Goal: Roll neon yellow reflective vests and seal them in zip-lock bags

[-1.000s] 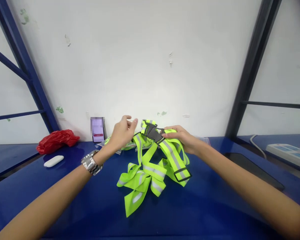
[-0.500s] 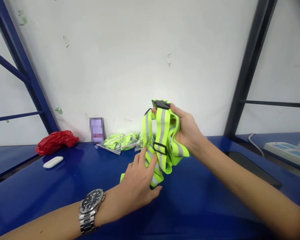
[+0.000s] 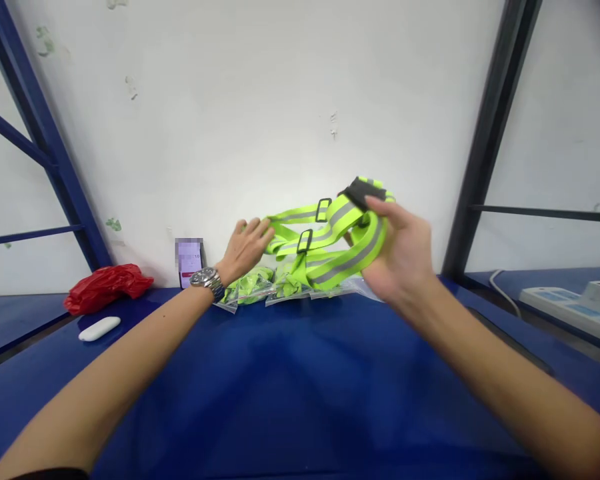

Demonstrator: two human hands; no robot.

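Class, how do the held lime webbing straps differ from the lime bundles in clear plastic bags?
The lime webbing straps are held up, unbagged; the clear-bagged lime bundles lie on the glossy blue table. The straps are drawn out lengthwise, the bundles bunched. Both share their colour.

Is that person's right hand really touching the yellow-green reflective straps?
Touching. The head view shows the right hand gripping the gathered reflective straps, with its thumb at the black buckle near their upper end.
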